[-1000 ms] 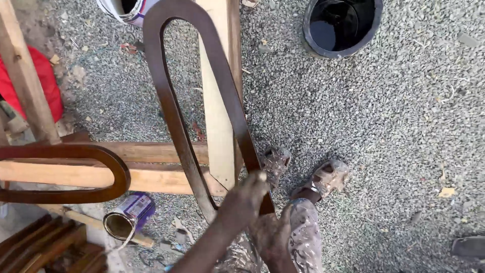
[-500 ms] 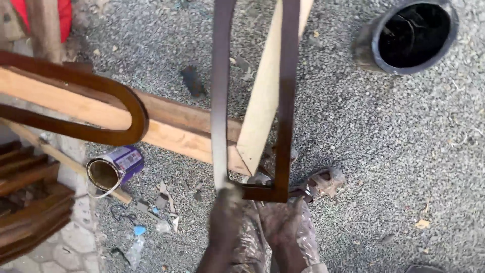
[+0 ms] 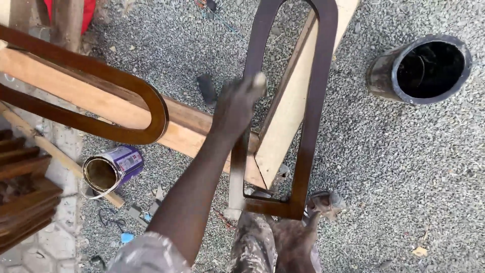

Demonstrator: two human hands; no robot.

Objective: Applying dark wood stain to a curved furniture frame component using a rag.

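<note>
A tall arched wooden frame (image 3: 316,101), stained dark brown, leans on pale wooden planks (image 3: 290,108) over the gravel. My left hand (image 3: 235,108) reaches up along the frame's left rail and is closed on a small pale pad (image 3: 259,81) pressed to the wood. The lower part of that rail (image 3: 236,177) looks lighter than the rest. My right hand (image 3: 295,240) is low in the view, gripping near the frame's bottom bar (image 3: 268,206), beside my stained trouser leg (image 3: 250,242) and shoe (image 3: 327,201).
A second stained arched frame (image 3: 151,108) lies across a plank at the left. An open purple tin (image 3: 108,169) lies by a stick. A black bucket (image 3: 422,68) stands at the upper right. Dark wooden pieces (image 3: 22,187) are stacked at the left edge.
My left hand has moved from the frame's bottom up along its left rail. The view has shifted, so the frame and bucket sit further right.
</note>
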